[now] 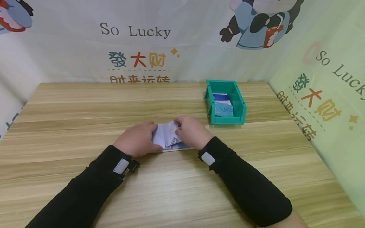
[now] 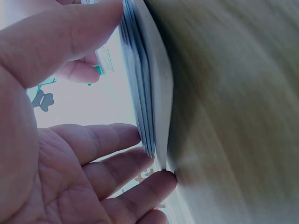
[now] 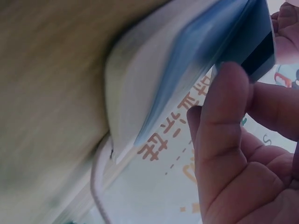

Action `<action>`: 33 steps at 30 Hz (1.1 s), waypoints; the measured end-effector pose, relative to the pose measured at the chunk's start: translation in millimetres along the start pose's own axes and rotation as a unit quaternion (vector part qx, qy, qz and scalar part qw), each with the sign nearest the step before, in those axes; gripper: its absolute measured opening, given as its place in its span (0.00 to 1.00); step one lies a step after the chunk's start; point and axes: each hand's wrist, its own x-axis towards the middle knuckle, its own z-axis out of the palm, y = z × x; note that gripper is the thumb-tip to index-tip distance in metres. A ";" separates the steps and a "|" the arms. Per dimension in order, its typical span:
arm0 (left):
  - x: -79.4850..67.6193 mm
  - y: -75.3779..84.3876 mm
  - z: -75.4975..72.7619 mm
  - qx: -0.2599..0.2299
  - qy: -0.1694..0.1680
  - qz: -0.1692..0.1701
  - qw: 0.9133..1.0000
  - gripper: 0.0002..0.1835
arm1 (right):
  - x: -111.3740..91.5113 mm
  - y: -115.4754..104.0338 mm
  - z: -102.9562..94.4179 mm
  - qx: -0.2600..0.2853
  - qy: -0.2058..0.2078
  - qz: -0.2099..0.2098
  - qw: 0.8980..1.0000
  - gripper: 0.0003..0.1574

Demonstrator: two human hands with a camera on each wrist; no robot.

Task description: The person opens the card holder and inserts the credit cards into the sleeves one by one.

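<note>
A small card holder with a pale cover and several thin clear sleeves lies on the table, opened out, between the two hands. My left hand holds its left side, thumb at the near edge and fingertips along the far one. With thumb and fingers my right hand pinches a card with a dark stripe, tilted up over the bluish sleeves. In the head view the card's pale printed face shows beside the right fingertips; part of it is hidden by them.
Behind and right of the right hand stands a green bin with several cards in it. A pale loop strap hangs from the holder's corner. Printed cloth closes off the back of the wooden table.
</note>
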 end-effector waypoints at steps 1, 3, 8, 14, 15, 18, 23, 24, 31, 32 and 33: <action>0.0 0.1 -0.1 0.000 -0.001 0.000 1.000 0.45 | -0.3 -1.0 0.1 0.001 0.001 0.001 1.000 0.25; 0.0 0.2 -0.1 0.001 -0.001 0.001 1.000 0.45 | -1.3 -2.9 0.2 0.005 0.002 0.002 1.000 0.25; 0.5 0.4 -0.3 0.003 0.000 0.005 1.000 0.44 | -3.8 -6.4 0.1 0.011 0.003 0.001 1.000 0.27; 0.8 0.4 -0.1 0.002 0.004 0.007 1.000 0.43 | -6.0 -8.1 -0.3 0.008 -0.001 -0.001 1.000 0.28; 0.7 0.6 -0.1 0.003 0.003 0.007 1.000 0.43 | -6.3 -8.0 -0.2 0.005 -0.002 -0.002 1.000 0.28; 0.7 1.0 -0.2 0.004 0.003 0.005 1.000 0.44 | -7.0 -8.0 0.0 -0.006 -0.009 -0.001 1.000 0.28; 0.7 1.0 0.0 0.002 0.003 0.005 1.000 0.45 | -7.2 -8.0 0.8 -0.012 -0.018 -0.003 1.000 0.26; 0.7 0.9 -0.1 0.001 0.002 0.005 1.000 0.45 | -7.3 -8.2 1.0 -0.011 -0.020 -0.004 1.000 0.26; 0.8 0.5 -0.7 -0.002 0.001 0.007 1.000 0.46 | -8.5 -9.6 1.9 -0.002 -0.032 -0.008 0.999 0.27; 0.8 0.5 -0.8 -0.002 0.001 0.007 1.000 0.46 | -8.8 -9.8 1.8 -0.003 -0.034 -0.009 0.999 0.27; 0.8 0.4 -0.8 -0.002 0.001 0.006 1.000 0.46 | -8.9 -9.9 1.9 -0.004 -0.035 -0.011 0.999 0.27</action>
